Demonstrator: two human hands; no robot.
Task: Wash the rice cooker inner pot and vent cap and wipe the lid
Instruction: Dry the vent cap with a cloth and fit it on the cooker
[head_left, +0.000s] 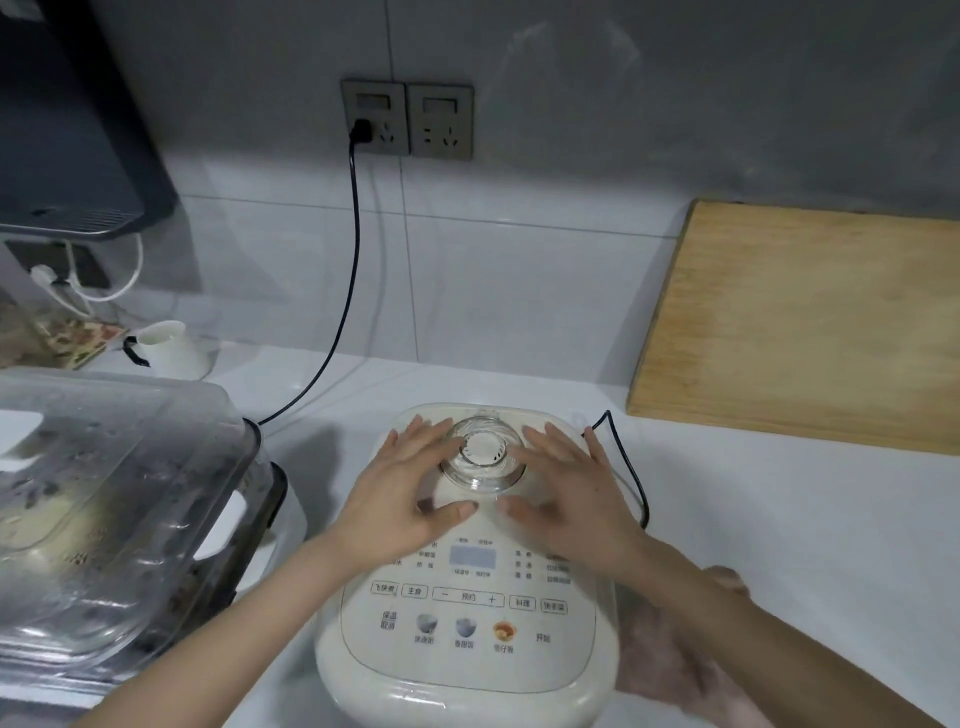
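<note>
Touching the lid, left hand and right hand show spread fingers (white counter, grey wall).

- 1 rice cooker, with 1 clear vent cap on top of it
- 2 hands: 1 left hand and 1 right hand
- 1 display and 3 food pictures on the cooker's panel
- 2 wall sockets: 1 left socket and 1 right socket
- 1 black plug
- 2 runs of black cord in sight: 1 wall cord and 1 side cord; whether they join cannot be told
- 1 wooden cutting board
- 1 white jug
- 1 clear-lidded appliance
- 1 dark wall unit
- 1 white cable
</note>
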